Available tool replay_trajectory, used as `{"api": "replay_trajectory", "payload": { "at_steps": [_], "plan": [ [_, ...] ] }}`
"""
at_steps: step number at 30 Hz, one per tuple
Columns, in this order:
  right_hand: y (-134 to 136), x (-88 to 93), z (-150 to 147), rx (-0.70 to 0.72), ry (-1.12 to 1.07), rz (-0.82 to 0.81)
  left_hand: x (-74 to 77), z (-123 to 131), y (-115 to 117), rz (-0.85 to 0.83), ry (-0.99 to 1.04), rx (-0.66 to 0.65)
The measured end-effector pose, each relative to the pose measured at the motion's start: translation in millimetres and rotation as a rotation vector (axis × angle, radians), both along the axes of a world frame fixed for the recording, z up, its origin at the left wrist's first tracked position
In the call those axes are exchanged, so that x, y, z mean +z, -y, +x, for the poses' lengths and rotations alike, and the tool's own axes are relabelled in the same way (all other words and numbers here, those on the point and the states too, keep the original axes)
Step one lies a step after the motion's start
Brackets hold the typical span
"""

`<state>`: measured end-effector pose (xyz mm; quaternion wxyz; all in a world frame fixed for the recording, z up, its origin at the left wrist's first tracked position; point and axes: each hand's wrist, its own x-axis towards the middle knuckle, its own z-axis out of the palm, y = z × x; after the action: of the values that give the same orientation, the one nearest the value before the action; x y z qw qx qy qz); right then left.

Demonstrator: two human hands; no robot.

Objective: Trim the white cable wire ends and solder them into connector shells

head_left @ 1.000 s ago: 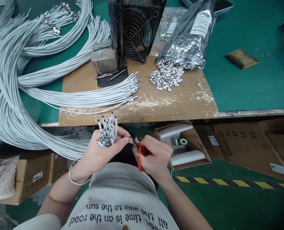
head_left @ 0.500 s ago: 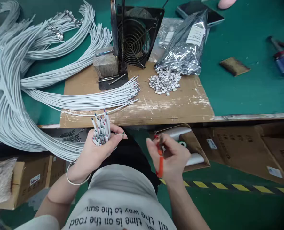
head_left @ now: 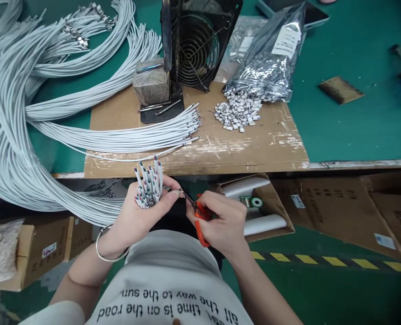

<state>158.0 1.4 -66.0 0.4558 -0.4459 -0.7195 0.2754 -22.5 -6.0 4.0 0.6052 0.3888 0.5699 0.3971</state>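
My left hand [head_left: 153, 198] is closed round a bundle of white cables [head_left: 149, 185], their cut ends with coloured wire tips pointing up. Its thumb and forefinger pinch one cable end out to the right. In my right hand [head_left: 221, 219] is a pair of scissors [head_left: 202, 216] with orange-red handles. The dark blades reach the pinched end at my left fingertips; whether they are closed on it I cannot tell. Behind my hands, another bunch of white cables [head_left: 136, 135] lies on a cardboard sheet [head_left: 264, 149], beside a pile of small white connectors [head_left: 237, 110].
A black fan [head_left: 197, 49] stands at the back beside a grey block [head_left: 151, 83]. A silver bag [head_left: 268, 58] lies behind the connectors. More cable bundles [head_left: 11, 90] cover the left side. Below the table edge are cardboard boxes [head_left: 336, 212] and a solder spool [head_left: 256, 201].
My right hand has moved left with the scissors, bringing the blades to the cable end at my left fingertips. My left hand has shifted slightly right, still holding the bundle.
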Motion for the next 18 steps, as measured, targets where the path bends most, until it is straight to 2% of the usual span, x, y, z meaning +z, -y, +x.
{"api": "replay_trajectory", "payload": {
  "at_steps": [9, 13, 15, 17, 18],
  "plan": [
    [-1, -0.5, 4, -0.028, 0.068, 0.068, -0.9, 3, 1, 0.021, -0.025, -0.006],
    [5, -4.0, -9, -0.093, 0.033, 0.073, -0.7, 7, 0, 0.007, -0.026, 0.031],
    [6, -5.1, -15, -0.140, -0.084, -0.006, -0.1, 8, 1, 0.005, -0.034, 0.048],
    [0, -4.8, -11, -0.248, -0.307, -0.109, -0.2, 7, 3, 0.002, -0.033, 0.058],
    [-6, -4.1, -3, -0.374, -0.475, -0.165, -0.6, 6, 4, -0.006, -0.029, 0.075]
  ]
}}
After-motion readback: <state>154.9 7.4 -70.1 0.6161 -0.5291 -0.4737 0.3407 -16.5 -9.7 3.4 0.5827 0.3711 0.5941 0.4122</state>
